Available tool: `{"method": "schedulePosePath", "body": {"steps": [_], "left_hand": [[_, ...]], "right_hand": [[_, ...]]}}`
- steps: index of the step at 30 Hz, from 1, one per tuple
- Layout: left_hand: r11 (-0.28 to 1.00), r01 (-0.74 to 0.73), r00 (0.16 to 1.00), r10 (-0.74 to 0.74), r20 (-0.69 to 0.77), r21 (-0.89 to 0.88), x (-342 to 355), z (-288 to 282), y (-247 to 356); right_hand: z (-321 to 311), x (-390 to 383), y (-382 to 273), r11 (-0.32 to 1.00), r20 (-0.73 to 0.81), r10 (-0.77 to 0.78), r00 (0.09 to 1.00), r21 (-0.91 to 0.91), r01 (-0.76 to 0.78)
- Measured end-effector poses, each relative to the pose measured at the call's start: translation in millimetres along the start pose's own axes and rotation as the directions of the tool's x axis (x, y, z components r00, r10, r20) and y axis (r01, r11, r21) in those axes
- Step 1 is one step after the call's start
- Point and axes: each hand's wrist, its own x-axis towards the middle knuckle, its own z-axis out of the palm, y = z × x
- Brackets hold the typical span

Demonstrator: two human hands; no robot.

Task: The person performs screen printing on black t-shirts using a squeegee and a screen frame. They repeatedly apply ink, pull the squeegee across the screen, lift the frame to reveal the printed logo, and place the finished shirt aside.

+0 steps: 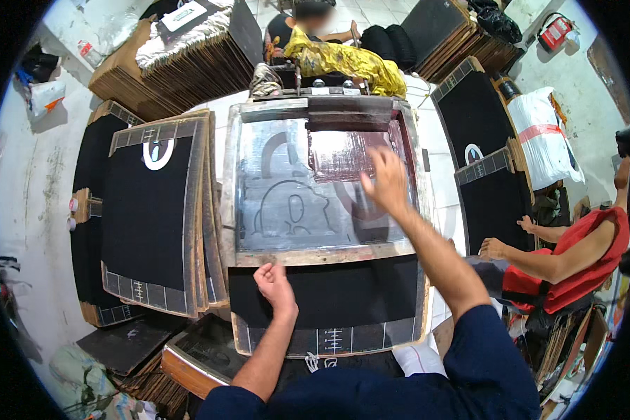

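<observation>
A screen-printing frame [322, 258] with a wooden rim lies in front of me. Its grey mesh [287, 168] carries curved outlines, and wet dark-red ink [329, 157] covers the upper right. Along the far inner edge rests a dark bar, likely a squeegee [350, 112]. Over the right of the mesh hangs my right hand [388, 182], fingers apart and holding nothing. My left hand [274, 285] is curled closed just below the near rim, above the black cloth [350, 290] on a board [301, 341]; nothing shows in it.
Boards with black cloth [147, 217] are stacked at left, and more [483, 182] at right. A person in a red top [574, 262] sits at right. Behind the frame lies yellow plastic [343, 63], with another person [280, 31] beyond. Packed boards [203, 70] stand at far left.
</observation>
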Motion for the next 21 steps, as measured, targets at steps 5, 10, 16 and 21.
{"method": "schedulePosePath", "body": {"steps": [5, 10, 16, 21], "left_hand": [[-0.102, -0.887, 0.257, 0.702, 0.665, 0.450, 35, 15, -23], [-0.266, -0.871, 0.117, 0.705, 0.699, 0.414, 66, 16, -39], [-0.160, -0.862, 0.240, 0.708, 0.664, 0.482, 62, 17, -49], [-0.197, -0.866, 0.191, 0.720, 0.667, 0.460, 63, 16, -44]], "right_hand": [[66, 149, 64, 0.959, -0.002, -0.143, 0.990, -0.246, 0.138], [76, 179, 71, 0.966, 0.355, -0.038, 0.934, -0.226, 0.125], [77, 166, 74, 0.960, 0.144, -0.143, 0.979, -0.220, 0.173], [93, 154, 72, 0.963, 0.085, -0.155, 0.984, -0.211, 0.169]]}}
